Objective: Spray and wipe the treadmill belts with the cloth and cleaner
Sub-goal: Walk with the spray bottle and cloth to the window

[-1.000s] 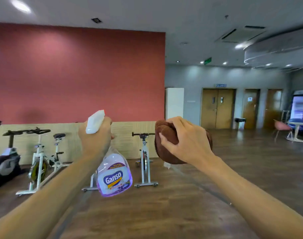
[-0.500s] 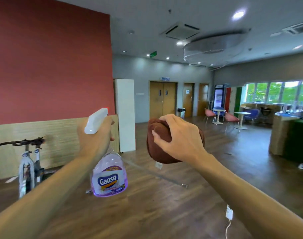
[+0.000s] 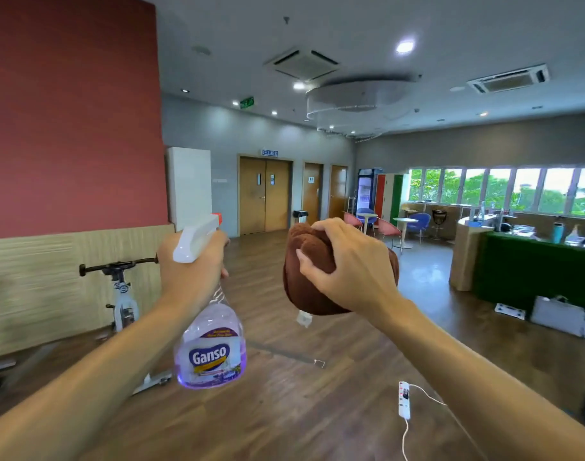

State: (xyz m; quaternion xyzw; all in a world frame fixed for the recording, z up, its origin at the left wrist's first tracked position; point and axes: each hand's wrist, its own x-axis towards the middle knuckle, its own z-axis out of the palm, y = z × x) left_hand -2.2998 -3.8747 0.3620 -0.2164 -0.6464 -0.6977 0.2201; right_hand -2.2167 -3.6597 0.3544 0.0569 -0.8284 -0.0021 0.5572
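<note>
The left hand point(image 3: 193, 271) gripped the spray bottle point(image 3: 211, 341) at centre frame; the right hand point(image 3: 351, 271) clenched the brown cloth point(image 3: 304, 287) beside it. No treadmill was visible. Risk: the power strip point(image 3: 404, 399), lower right on the floor, could trip the person.

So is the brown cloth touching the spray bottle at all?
Apart. The head view shows floor plainly between the brown cloth, bunched in the right hand, and the spray bottle, gripped by the left hand.
</note>
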